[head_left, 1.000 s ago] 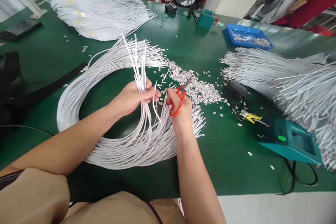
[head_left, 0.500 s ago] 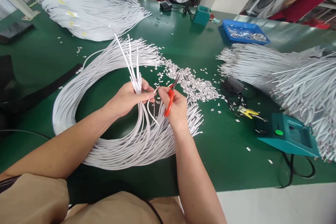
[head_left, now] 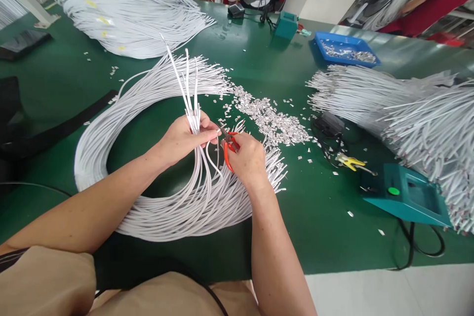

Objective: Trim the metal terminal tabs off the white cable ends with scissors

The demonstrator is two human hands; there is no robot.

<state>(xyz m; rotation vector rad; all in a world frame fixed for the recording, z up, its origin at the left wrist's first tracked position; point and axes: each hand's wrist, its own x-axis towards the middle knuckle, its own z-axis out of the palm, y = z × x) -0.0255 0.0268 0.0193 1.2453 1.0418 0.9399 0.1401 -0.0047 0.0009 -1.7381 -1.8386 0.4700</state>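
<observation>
My left hand (head_left: pixel 187 137) is closed round several white cables (head_left: pixel 192 108), whose ends stick up above it, and it pinches one cable end between thumb and finger. My right hand (head_left: pixel 248 155) holds red-handled scissors (head_left: pixel 227 153), their blades at that pinched end. Below and around both hands lies a large curved bundle of white cables (head_left: pixel 96 143). A pile of small silvery-white scraps (head_left: pixel 274 121) is spread on the green table just beyond my right hand.
More white cable bundles lie at the back left (head_left: pixel 129 10) and right (head_left: pixel 425 108). A blue tray (head_left: pixel 346 49) holds scraps. A teal device (head_left: pixel 411 192) and a yellow-handled tool (head_left: pixel 350 160) sit at the right. Two people are beyond the green table (head_left: pixel 314 237).
My right hand has turned, and the scissors now point left, with their blades at the cable end in my left hand. Before, they pointed up and away. My left hand has hardly moved.
</observation>
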